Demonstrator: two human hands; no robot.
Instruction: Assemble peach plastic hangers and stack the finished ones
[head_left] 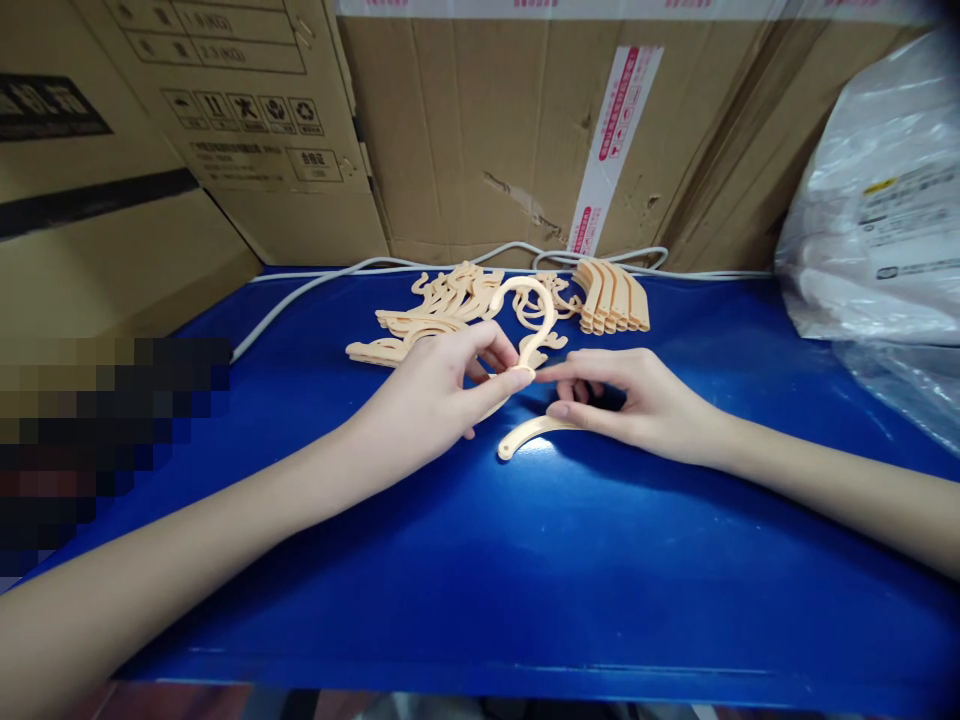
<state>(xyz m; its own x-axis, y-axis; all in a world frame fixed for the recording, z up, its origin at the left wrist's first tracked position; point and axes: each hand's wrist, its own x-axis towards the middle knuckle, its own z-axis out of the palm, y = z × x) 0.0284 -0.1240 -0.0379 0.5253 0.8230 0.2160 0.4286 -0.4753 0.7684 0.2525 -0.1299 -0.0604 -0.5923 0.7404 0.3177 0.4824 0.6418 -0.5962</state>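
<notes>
My left hand pinches the base of a cream plastic hanger hook, whose curve stands up above the fingers. Part of a cream arm piece shows beneath that hand, mostly hidden by it. The index fingertip of my right hand touches or nearly touches the hook's base. Under its thumb, my right hand is closed on a curved cream hanger arm, whose holed end points left, low over the blue table.
Behind my hands lie a pile of cream hanger parts and a stack of curved arms. A white cable runs along the back. Cardboard boxes wall the rear and left; plastic-wrapped goods stand right.
</notes>
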